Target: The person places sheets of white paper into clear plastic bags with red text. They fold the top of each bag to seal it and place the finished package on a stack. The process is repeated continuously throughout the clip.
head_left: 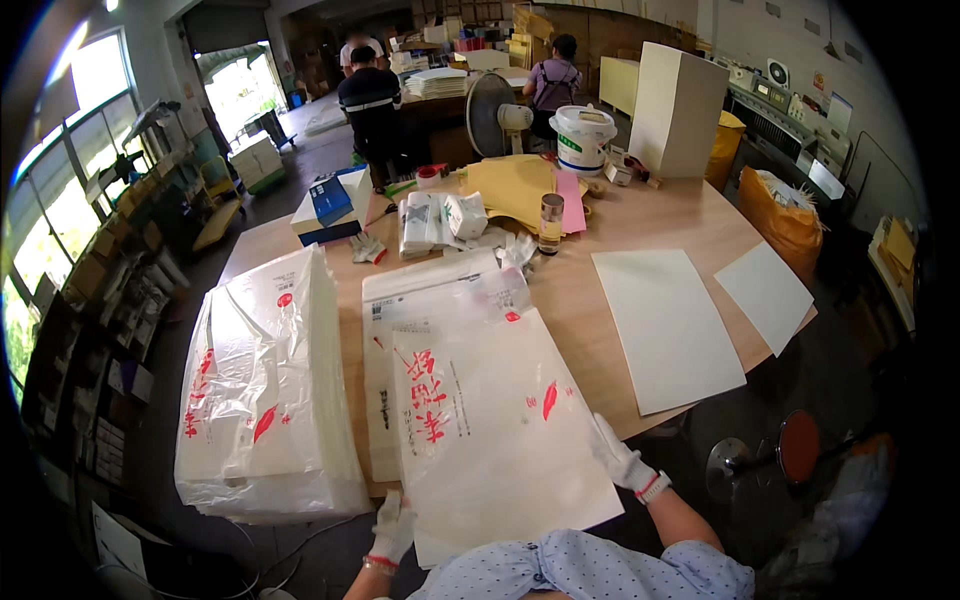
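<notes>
A large white board in a clear plastic bag with red print lies tilted towards me over the near table edge. My left hand, in a white glove with a red cuff, is closed on its lower left edge. At its right edge my right hand, gloved the same way, grips the side; some of its fingers are hidden or hard to make out. Beneath it lies another flat printed bag. To the left stands a tall stack of printed plastic bags, its top wrinkled and shiny.
Two white boards lie on the table at the right. Farther back are a cylindrical bottle, yellow sheets, a white bucket, a tall white box, a loose glove and a fan. People work beyond.
</notes>
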Tool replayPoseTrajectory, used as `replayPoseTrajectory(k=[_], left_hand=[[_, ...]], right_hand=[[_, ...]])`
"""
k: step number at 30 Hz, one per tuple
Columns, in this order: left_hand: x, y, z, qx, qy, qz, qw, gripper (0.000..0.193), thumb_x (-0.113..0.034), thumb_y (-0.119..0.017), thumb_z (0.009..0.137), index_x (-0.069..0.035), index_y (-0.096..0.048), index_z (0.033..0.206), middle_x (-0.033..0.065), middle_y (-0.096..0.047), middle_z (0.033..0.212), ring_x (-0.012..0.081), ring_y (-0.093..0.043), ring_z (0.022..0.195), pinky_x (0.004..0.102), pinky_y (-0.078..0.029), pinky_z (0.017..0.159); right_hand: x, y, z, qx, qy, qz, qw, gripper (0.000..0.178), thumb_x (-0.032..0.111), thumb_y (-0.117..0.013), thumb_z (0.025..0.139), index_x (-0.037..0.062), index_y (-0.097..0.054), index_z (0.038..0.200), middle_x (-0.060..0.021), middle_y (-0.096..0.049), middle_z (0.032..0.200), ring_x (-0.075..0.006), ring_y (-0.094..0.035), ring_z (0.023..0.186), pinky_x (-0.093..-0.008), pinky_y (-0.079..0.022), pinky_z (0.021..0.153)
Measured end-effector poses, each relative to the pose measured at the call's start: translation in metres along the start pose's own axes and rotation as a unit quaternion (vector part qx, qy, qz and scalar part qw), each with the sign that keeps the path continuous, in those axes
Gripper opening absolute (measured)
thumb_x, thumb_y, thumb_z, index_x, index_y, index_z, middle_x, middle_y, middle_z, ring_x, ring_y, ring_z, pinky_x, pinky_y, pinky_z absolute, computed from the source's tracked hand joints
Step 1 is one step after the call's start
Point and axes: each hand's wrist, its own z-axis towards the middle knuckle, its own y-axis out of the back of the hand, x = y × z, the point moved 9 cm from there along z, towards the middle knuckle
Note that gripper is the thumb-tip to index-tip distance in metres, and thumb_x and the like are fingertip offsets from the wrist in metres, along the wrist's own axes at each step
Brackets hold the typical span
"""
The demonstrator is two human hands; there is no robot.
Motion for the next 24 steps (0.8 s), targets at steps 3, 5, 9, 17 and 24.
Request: replayPoseTrajectory(k=[3, 5, 9, 17, 24], left_hand=[[-0.008, 0.000, -0.057, 0.017, -0.189, -0.011, 0.982, 0.028, -0.016, -0.044, 0.091, 0.000, -0.054, 0.112, 0.0130, -0.059, 0.088, 0.0216, -0.058, 0.068, 0.0339, -0.048, 0.064], [-0.006, -0.001, -0.075, 0.044, -0.105, -0.100, 0.989, 0.030, -0.013, -0.044, 0.089, 0.001, -0.053, 0.114, 0.0151, -0.061, 0.091, 0.0265, -0.059, 0.076, 0.0370, -0.047, 0.067], [0.104, -0.050, -0.063, 0.111, 0.082, -0.061, 0.989, 0.035, -0.009, -0.043, 0.086, 0.000, -0.051, 0.119, 0.0156, -0.061, 0.101, 0.0254, -0.058, 0.086, 0.0363, -0.046, 0.073], [0.117, -0.026, -0.036, -0.112, 0.050, 0.007, 0.992, 0.010, -0.013, -0.054, 0.079, -0.003, -0.051, 0.079, 0.0156, -0.054, 0.069, 0.0327, -0.054, 0.064, 0.0374, -0.044, 0.060], [-0.133, 0.059, -0.013, -0.092, -0.384, -0.114, 0.912, 0.017, 0.008, -0.050, 0.073, -0.006, -0.049, 0.064, 0.0067, -0.050, 0.064, 0.0165, -0.049, 0.057, 0.0284, -0.040, 0.051]], right_hand=[[0.034, 0.002, -0.059, 0.051, -0.005, -0.219, 0.974, 0.067, 0.019, -0.049, 0.091, -0.0007, -0.011, 0.142, -0.0292, -0.040, 0.132, -0.0385, -0.048, 0.115, -0.0366, -0.043, 0.090], [0.027, -0.011, -0.103, 0.089, -0.098, -0.174, 0.976, 0.068, 0.018, -0.049, 0.088, 0.0020, -0.013, 0.143, -0.0305, -0.045, 0.123, -0.0400, -0.055, 0.097, -0.0408, -0.046, 0.080], [0.022, -0.046, -0.112, 0.109, -0.158, -0.212, 0.958, 0.055, 0.020, -0.048, 0.086, 0.0069, -0.031, 0.137, -0.0269, -0.059, 0.093, -0.0398, -0.059, 0.070, -0.0462, -0.048, 0.060], [-0.013, -0.034, -0.126, 0.106, -0.224, -0.148, 0.958, 0.039, 0.025, -0.047, 0.088, 0.0127, -0.049, 0.125, -0.0150, -0.066, 0.084, -0.0303, -0.064, 0.079, -0.0379, -0.050, 0.070], [-0.162, -0.110, -0.088, -0.032, -0.299, 0.212, 0.930, 0.033, 0.021, -0.055, 0.088, 0.0048, -0.053, 0.117, -0.0089, -0.060, 0.103, -0.0161, -0.058, 0.087, -0.0306, -0.049, 0.076]])
